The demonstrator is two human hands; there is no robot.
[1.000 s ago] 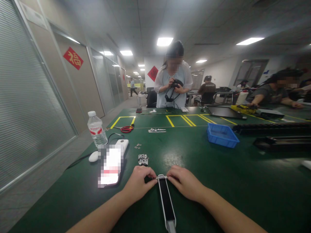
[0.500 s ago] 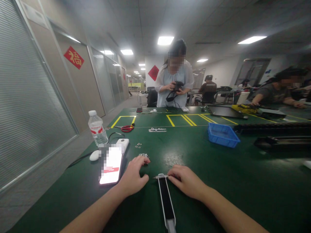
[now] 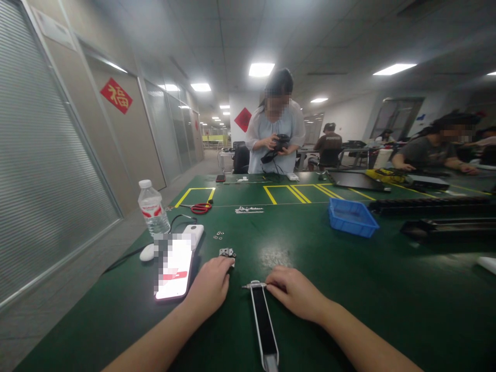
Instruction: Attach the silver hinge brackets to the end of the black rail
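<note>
A long black strip with a pale frame (image 3: 264, 325) lies on the green table (image 3: 387, 289), running from me toward its metal end piece (image 3: 256, 284). My right hand (image 3: 294, 292) rests at that end, fingers curled and pinching the small metal pin there. My left hand (image 3: 211, 287) sits to the left of the strip, fingers bent, fingertips touching a small pile of metal hinge parts (image 3: 227, 252). What the left fingers hold, if anything, is hidden.
A lit phone (image 3: 174, 268) lies left of my left hand, with a white mouse (image 3: 147, 252), white box (image 3: 194, 232) and water bottle (image 3: 152, 207) behind. Small washers (image 3: 219, 235), red scissors (image 3: 201, 207), a blue bin (image 3: 352, 216). A person stands across the table; others sit at right.
My left hand let go of the strip's end, reached forward to the metal hinge parts and has drawn back slightly with its fingertips on them. The right hand stayed at the strip's end.
</note>
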